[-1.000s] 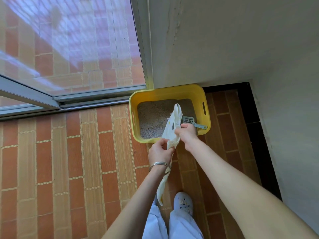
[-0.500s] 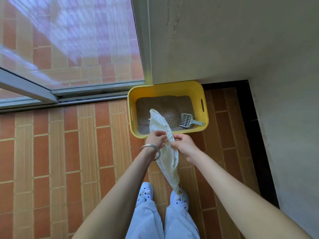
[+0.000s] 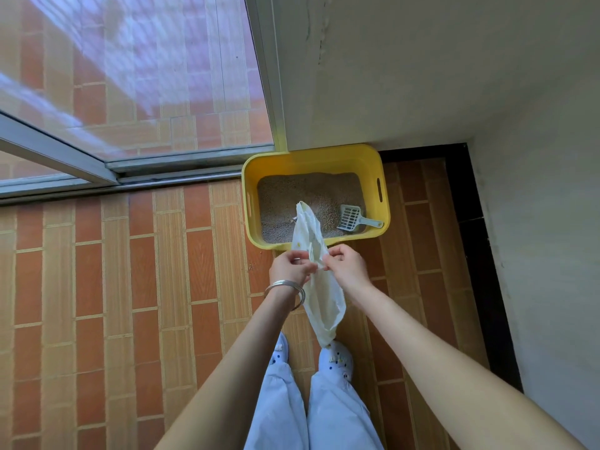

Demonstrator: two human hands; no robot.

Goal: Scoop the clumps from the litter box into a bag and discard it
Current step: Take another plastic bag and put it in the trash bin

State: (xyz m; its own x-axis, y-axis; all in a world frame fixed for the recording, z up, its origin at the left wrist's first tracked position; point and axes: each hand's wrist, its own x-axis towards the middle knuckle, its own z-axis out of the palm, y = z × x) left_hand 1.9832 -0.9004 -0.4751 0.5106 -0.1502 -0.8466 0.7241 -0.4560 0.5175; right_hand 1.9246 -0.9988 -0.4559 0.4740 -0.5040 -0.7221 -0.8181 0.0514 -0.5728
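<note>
A yellow litter box (image 3: 313, 161) stands on the floor in the corner, filled with beige litter (image 3: 292, 196). A grey slotted scoop (image 3: 352, 218) lies in its near right corner, handle resting on the rim. I hold a thin white plastic bag (image 3: 324, 297) just in front of the box, above my feet. My left hand (image 3: 290, 266) pinches the bag's edge on one side and my right hand (image 3: 345, 264) pinches it on the other. The bag's top sticks up over the litter, and its lower end hangs down.
A glass sliding door with a metal track (image 3: 136, 177) runs along the left behind the box. A pale wall (image 3: 422, 76) closes the back and right side, with a dark skirting strip (image 3: 480, 254) at its foot. The brick-patterned floor (image 3: 130, 287) spreads out to the left.
My hands drew back from over the box toward me with the bag. The scoop, earlier half hidden behind the bag and hand, now shows fully in the box.
</note>
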